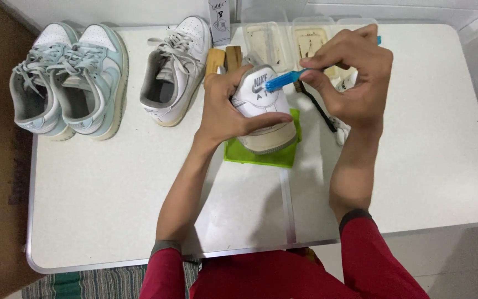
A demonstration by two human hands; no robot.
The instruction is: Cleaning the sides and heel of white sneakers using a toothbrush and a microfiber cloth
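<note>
red sleeves (372,249) sit closest to the camera, at the bottom of the head view, and two bare arms reach up from them over a white table (112,194).

left hand (225,113) is wrapped around a white shoe (264,111). its fingers are curled shut on the shoe, with the thumb lying across the side. the shoe is held up with its heel end toward the camera. the heel is white with grey marks on the back. the sole at the bottom looks cream and a bit dirty. the shoe sits just above a green cloth (261,155) that lies flat on the table, near the middle.

right hand (352,72) is pinched shut on a blue brush (283,80). the blue bristles touch the back of the shoe, right on the grey marks. a bit of the blue handle pokes out behind the fingers.

a black brush (316,108) lies on the table under the right hand. two wooden blocks (225,58) lie just behind the shoe. clear tubs (283,39) stand at the far edge of the table. a small white box (219,22) stands beside them.

another white shoe (175,69) rests on the table to the left of the hands. further left, well apart, a pair of white and pale blue shoes (67,80) sit side by side. a stripy rug (95,282) shows on the floor below the table.
</note>
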